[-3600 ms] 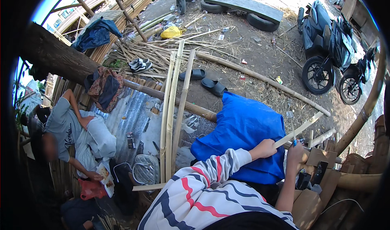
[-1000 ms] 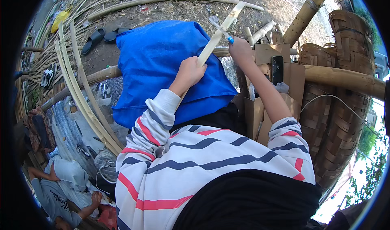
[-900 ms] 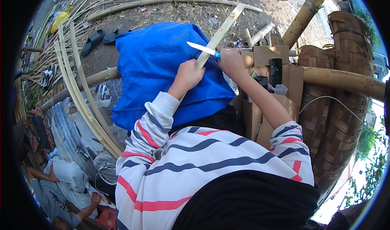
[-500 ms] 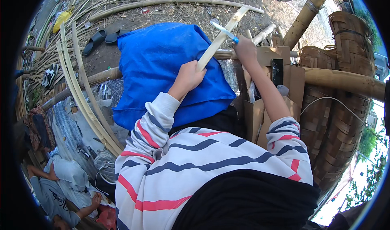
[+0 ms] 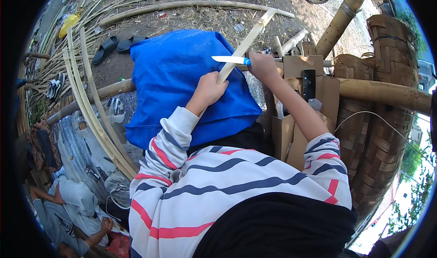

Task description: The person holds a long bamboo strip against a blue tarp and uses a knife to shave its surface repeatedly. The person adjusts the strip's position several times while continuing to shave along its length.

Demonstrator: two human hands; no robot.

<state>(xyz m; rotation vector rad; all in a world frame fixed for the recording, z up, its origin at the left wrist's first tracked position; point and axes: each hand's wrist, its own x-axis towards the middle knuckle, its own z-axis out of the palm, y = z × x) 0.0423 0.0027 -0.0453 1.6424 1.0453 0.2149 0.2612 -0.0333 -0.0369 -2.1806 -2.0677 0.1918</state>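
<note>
My left hand is closed round a pale bamboo strip, which slants away from me to the upper right. In my right hand is a knife with a blue handle; its fingers are wrapped round the handle. The blade points left and lies across the strip, a little beyond my left hand. Beneath both hands, a blue cloth covers my lap. The strip's lower end is mostly hidden by my left hand and forearm.
Long split bamboo strips lean at my left. To my right are an open cardboard box, a dark phone and rolled woven bamboo. Another person sits at lower left. Black sandals lie on the ground ahead.
My right hand has drawn the knife back toward me along the strip, down close to my left hand. The blade has swung to point more to the left. My left hand has barely moved.
</note>
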